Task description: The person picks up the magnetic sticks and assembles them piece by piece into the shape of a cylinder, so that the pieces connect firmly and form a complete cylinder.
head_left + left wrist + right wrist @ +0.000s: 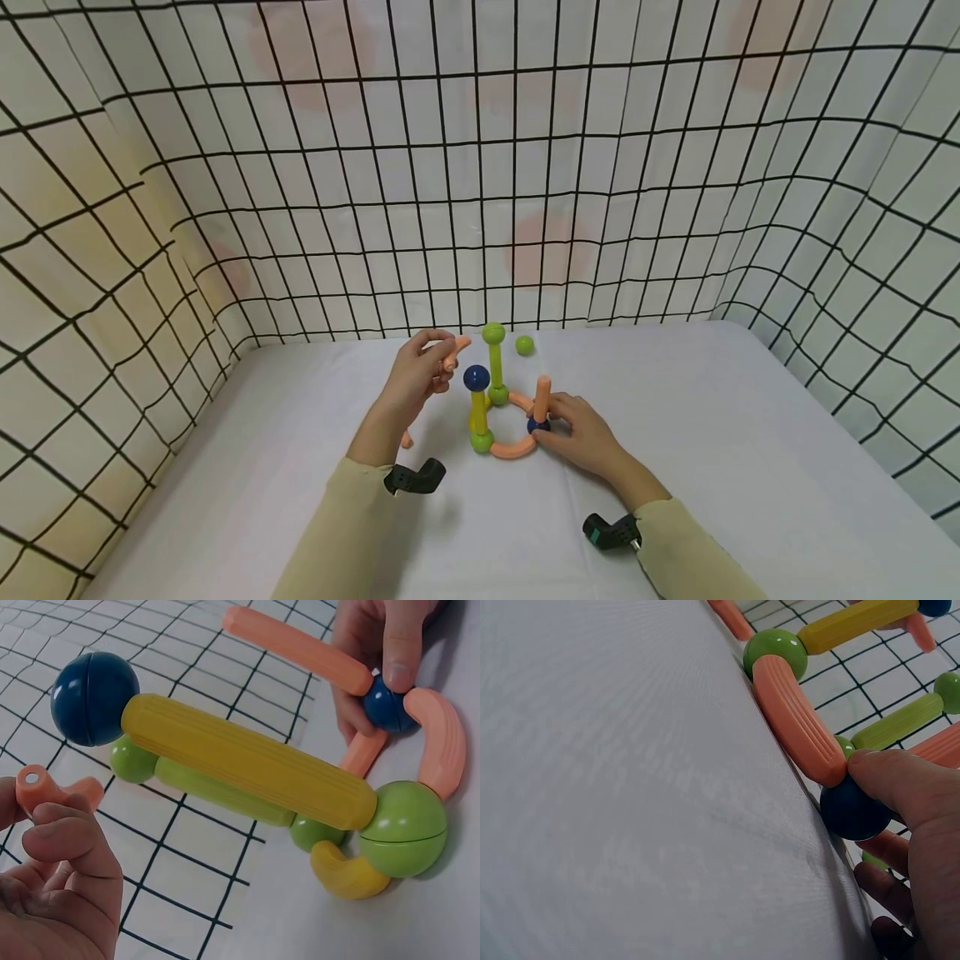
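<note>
My left hand (414, 368) pinches a short branching orange connector (39, 791), held up to the left of a ball-and-rod toy structure. In the left wrist view, a round hole shows in its end. My right hand (587, 435) grips the low blue ball (853, 810) at the structure's right corner. From that ball rises an orange rod (542, 397). A yellow rod (247, 759) stands on a green ball (405, 829) and carries another blue ball (476, 378). Behind it, a light green rod (496, 365) bears a green ball (493, 333). Curved orange pieces (513, 449) and a curved yellow piece (346, 874) join the base.
A loose green ball (524, 344) lies behind the structure. Another orange piece (407, 439) lies beside my left wrist, partly hidden by it. White walls with a black grid (420, 175) border the white tabletop (247, 467) at the back and sides.
</note>
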`<state>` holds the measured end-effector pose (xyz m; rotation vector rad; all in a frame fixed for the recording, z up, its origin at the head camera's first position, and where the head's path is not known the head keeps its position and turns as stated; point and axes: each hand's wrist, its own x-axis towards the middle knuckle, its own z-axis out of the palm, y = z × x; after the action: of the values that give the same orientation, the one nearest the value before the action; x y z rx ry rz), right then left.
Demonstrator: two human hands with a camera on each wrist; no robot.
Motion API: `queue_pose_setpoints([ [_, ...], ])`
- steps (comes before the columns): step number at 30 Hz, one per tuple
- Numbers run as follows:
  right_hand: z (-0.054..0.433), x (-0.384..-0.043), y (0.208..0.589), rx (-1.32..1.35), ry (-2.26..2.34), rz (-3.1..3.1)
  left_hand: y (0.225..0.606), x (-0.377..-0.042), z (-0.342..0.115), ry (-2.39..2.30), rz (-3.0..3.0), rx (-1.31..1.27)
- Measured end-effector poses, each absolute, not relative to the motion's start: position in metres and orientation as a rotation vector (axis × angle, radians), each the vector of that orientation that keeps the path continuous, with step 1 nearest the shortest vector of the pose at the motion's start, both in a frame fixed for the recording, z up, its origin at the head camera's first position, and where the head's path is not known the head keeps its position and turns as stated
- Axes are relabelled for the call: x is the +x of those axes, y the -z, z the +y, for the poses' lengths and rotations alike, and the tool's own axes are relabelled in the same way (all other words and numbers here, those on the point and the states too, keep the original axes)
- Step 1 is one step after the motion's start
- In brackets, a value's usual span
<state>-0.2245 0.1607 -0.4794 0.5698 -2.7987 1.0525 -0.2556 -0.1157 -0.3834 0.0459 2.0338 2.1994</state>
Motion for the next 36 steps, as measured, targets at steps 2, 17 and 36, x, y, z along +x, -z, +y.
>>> queue_pose_setpoints([
  [2, 0.161, -0.225, 0.480, 0.567, -1.051, -2.800, 0.383, -0.257, -0.114, -2.194, 2.041, 0.043],
  [17, 0.160, -0.225, 0.483, 0.560, -1.046, -2.801, 0.380, -0.262, -0.104, -2.108, 2.106, 0.017],
  [36, 0.162, -0.225, 0.482, 0.585, -1.031, -2.777, 0.383, -0.260, -0.101, -2.103, 2.089, 0.068],
])
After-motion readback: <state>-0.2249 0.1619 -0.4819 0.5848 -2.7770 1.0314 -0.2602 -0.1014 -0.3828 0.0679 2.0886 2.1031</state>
